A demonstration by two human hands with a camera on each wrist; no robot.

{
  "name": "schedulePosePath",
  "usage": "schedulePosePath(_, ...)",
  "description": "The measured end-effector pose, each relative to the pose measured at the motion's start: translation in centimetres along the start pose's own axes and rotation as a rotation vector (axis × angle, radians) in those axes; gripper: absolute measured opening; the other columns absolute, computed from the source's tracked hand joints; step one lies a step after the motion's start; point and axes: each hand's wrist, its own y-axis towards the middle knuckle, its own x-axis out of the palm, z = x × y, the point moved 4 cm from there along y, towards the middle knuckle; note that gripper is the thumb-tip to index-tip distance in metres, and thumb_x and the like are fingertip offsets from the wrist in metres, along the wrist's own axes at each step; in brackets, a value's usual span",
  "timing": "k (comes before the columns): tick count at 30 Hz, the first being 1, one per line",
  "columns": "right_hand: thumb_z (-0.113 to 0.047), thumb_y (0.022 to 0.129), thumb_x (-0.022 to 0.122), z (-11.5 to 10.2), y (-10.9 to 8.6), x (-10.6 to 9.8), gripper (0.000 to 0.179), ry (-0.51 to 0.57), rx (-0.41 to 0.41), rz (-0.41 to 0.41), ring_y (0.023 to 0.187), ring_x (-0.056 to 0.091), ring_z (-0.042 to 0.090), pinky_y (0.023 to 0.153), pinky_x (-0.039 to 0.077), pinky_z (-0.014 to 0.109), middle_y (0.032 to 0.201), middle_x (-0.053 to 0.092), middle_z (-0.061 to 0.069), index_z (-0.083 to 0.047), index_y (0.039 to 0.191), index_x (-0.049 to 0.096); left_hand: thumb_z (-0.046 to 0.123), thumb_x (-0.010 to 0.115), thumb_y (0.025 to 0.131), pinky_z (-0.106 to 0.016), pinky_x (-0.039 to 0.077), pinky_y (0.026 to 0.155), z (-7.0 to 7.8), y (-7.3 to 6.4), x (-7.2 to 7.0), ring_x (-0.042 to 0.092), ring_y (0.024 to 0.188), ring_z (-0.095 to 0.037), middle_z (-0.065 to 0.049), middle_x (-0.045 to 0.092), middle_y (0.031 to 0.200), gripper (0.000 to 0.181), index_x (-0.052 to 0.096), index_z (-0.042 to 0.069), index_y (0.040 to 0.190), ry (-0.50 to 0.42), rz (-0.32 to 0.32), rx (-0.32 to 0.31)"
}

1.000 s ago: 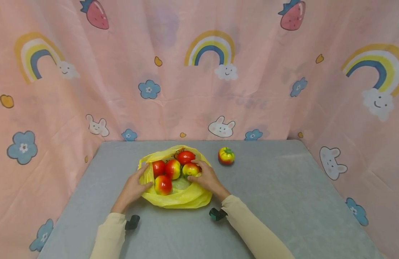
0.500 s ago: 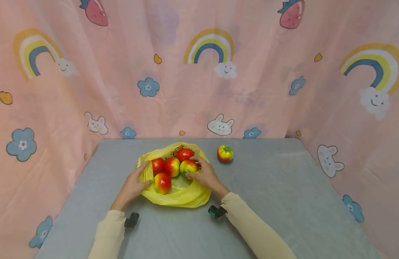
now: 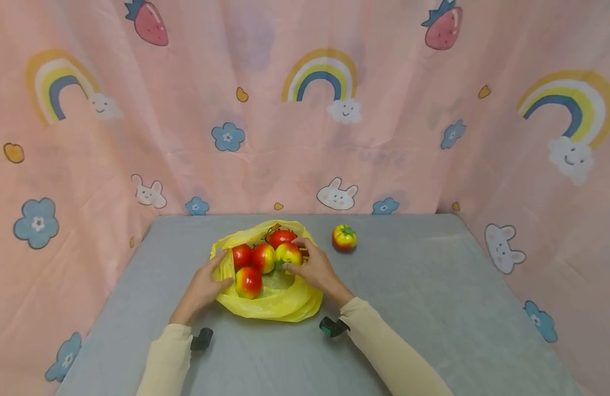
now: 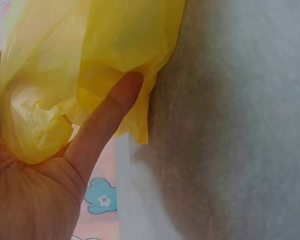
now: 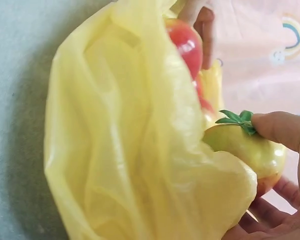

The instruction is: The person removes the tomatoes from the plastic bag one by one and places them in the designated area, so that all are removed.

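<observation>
A yellow plastic bag [image 3: 285, 311] lies with its mouth facing up, holding several red and yellow tomatoes. My left hand [image 3: 204, 286] holds the bag's left rim; in the left wrist view its thumb [image 4: 107, 117] lies straight along the plastic, most fingers hidden. My right hand [image 3: 318, 270] grips a yellow-red tomato [image 3: 287, 254] at the bag's right rim. In the right wrist view the thumb is on the green leaves of this tomato [image 5: 247, 147], with fingers beneath it. Beside it in the bag are a middle tomato [image 3: 263, 258] and a front tomato [image 3: 248, 282].
Another yellow-red tomato [image 3: 344, 238] stands on the grey table [image 3: 423, 308], right of the bag and near the back edge. A pink printed curtain [image 3: 394, 154] hangs behind and along both sides of the table.
My right hand and the tomato it grips have shifted slightly left and inward over the bag. The left hand keeps its place on the rim.
</observation>
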Motion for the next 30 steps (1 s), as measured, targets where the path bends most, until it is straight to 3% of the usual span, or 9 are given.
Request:
schedulePosePath(8, -0.025, 0.083, 0.078, -1.2, -0.4, -1.1, 0.069, -0.008, -0.064, -0.005, 0.120, 0.057, 0.035, 0.101, 0.052, 0.049, 0.137, 0.053, 0.012, -0.020, 0.144, 0.047, 0.013, 0.065, 0.089, -0.060, 0.022, 0.119, 0.3, 0.2, 0.2, 0.027, 0.146, -0.045, -0.019, 0.028, 0.161, 0.074, 0.031, 0.011, 0.155, 0.001, 0.015, 0.011)
schedulePosePath(19, -0.024, 0.085, 0.075, -1.5, -1.0, -2.0, 0.060, 0.065, -0.102, -0.028, 0.122, 0.056, 0.033, 0.102, 0.051, 0.048, 0.140, 0.051, 0.013, -0.017, 0.140, 0.051, 0.014, 0.065, 0.089, -0.062, 0.024, 0.117, 0.2, 0.0, 0.2, 0.029, 0.144, -0.047, -0.021, 0.030, 0.159, 0.074, 0.031, 0.010, 0.154, 0.034, 0.028, 0.021)
schedulePosePath(30, -0.024, 0.083, 0.078, -2.0, -1.7, -2.9, 0.066, 0.175, -0.055, -0.009, 0.123, 0.055, 0.030, 0.104, 0.050, 0.046, 0.138, 0.054, 0.008, -0.012, 0.141, 0.048, 0.013, 0.065, 0.089, -0.060, 0.024, 0.118, 0.1, -0.1, 0.1, 0.028, 0.145, -0.046, -0.023, 0.029, 0.159, 0.074, 0.030, 0.008, 0.154, 0.032, 0.022, 0.032)
